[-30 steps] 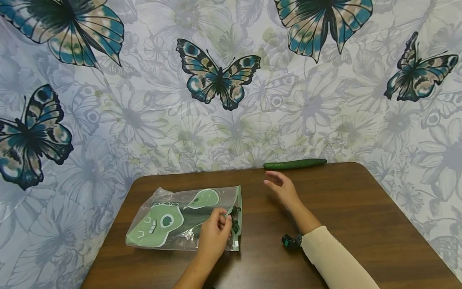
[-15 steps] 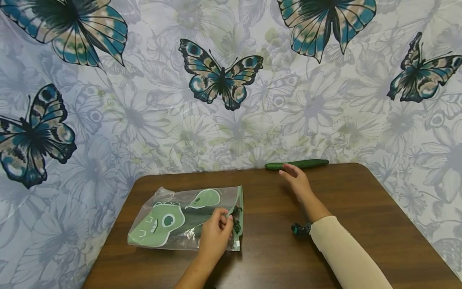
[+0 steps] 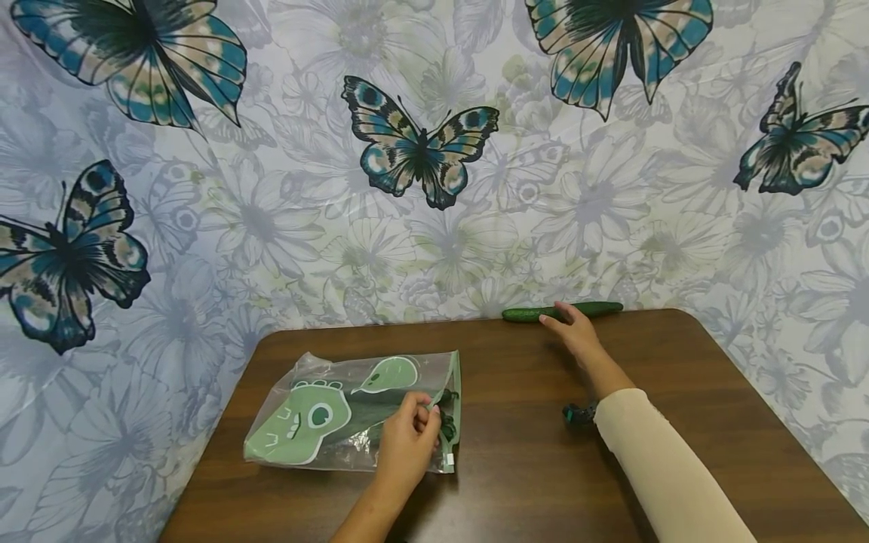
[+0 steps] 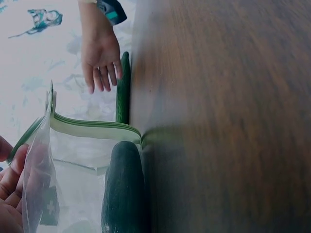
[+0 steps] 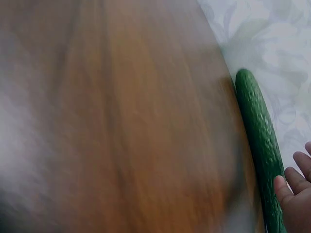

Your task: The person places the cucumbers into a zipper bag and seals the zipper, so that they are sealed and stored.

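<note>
A clear zip bag (image 3: 299,434) with a green dinosaur print lies on its side on the table. My left hand (image 3: 405,437) pinches the upper edge of its mouth, holding it raised. Inside the bag, the left wrist view shows a dark green cucumber (image 4: 124,189), its end toward the opening. Another cucumber (image 3: 526,314) lies along the table's back edge. Over it is my right hand (image 3: 577,332), fingers extended. In the right wrist view the thumb of that hand (image 5: 297,199) overlaps the side of this cucumber (image 5: 257,126).
The brown wooden table (image 3: 516,467) runs back to a hanging cloth (image 3: 271,226) printed with butterflies and flowers. A small black device (image 3: 579,413) sits at the right wrist, by the cream sleeve (image 3: 665,467).
My right hand has moved right and away from me, from in front of the cucumber to over it. The left hand keeps its pinch on the bag's mouth.
</note>
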A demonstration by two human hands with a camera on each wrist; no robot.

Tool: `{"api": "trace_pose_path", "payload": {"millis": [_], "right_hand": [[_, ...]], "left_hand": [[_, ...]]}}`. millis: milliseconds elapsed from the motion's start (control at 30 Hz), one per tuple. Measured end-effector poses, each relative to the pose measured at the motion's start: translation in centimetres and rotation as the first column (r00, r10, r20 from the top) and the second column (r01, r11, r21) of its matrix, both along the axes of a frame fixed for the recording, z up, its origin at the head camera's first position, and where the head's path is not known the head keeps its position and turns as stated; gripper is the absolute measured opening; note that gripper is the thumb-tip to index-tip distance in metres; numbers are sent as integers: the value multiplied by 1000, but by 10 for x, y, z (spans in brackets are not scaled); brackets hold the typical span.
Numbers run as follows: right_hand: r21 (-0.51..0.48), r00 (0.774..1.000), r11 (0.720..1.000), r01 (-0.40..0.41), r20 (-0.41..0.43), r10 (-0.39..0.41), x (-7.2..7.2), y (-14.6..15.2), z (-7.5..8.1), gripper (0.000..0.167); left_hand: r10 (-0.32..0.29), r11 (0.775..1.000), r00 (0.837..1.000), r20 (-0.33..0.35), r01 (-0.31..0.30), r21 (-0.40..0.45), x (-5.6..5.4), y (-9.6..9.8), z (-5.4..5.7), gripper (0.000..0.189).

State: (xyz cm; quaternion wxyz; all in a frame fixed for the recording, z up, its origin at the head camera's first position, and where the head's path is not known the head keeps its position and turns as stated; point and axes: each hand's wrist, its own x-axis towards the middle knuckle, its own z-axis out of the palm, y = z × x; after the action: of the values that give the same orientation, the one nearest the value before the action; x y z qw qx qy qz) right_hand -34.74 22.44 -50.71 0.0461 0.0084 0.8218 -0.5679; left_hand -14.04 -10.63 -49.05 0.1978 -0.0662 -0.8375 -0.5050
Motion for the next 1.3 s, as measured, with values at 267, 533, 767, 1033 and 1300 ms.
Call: {"api": "trace_pose_path", "payload": {"millis": [267,533,767,1033,1300], "right_hand": [[84,1000,996,14,24,-16,-8,16,3,89],[233,998,972,-30,58,17,-14,27,2,89],[379,998,923,-66,37,56,-13,33,-1,88],[491,990,871,35,-134,35,-6,45,-6,71],[481,990,876,40,-140,32,-3,60,-9,73]], "left_hand": [[-2,1000,1000,27,2,-1,1,1,2,8],[8,1000,999,35,-8,-7,0,1,0,9],[9,1000,999,31,-9,-2,0,0,2,9],[4,1000,1000,31,-4,-5,0,-1,3,9],[16,1000,999,47,-15,-10,1,-1,3,8]]}}
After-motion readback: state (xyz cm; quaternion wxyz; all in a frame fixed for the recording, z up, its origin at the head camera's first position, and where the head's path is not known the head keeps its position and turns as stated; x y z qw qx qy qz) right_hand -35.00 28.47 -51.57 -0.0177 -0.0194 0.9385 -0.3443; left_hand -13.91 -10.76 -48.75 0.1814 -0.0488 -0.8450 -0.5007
